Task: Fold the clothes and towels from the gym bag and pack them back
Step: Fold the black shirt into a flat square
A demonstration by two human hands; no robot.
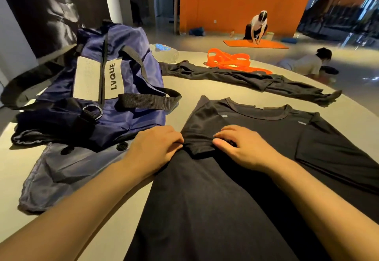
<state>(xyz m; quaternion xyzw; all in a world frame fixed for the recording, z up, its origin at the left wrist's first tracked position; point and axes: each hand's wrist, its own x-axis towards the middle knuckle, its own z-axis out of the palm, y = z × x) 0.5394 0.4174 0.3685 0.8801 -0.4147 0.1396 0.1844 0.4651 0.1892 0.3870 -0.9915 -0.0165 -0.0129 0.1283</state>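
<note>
Black T-shirt (235, 178) lies flat on the pale table (184, 88), collar at the far end, hem running off the near edge of view. Its left sleeve (200, 139) is folded inward over the chest.

Left hand (155, 147): fingers curled, pinching the shirt's left edge right where the folded sleeve starts. Right hand (242, 147): fingers bent down onto the sleeve, thumb at the sleeve hem, gripping the cloth. The two hands sit close together, sleeve between them.

Blue gym bag (106, 84) stands left of the shirt, just beside it, black straps draped over its top, white panel with lettering facing the camera. A grey-blue garment (67, 176) lies flat at near left, partly under the bag.

Far side of the table: black leggings (246, 78) stretched out left to right; orange bands (229, 60) in a loose heap just behind them; a plastic bottle (164, 52) lying behind the bag.
</note>
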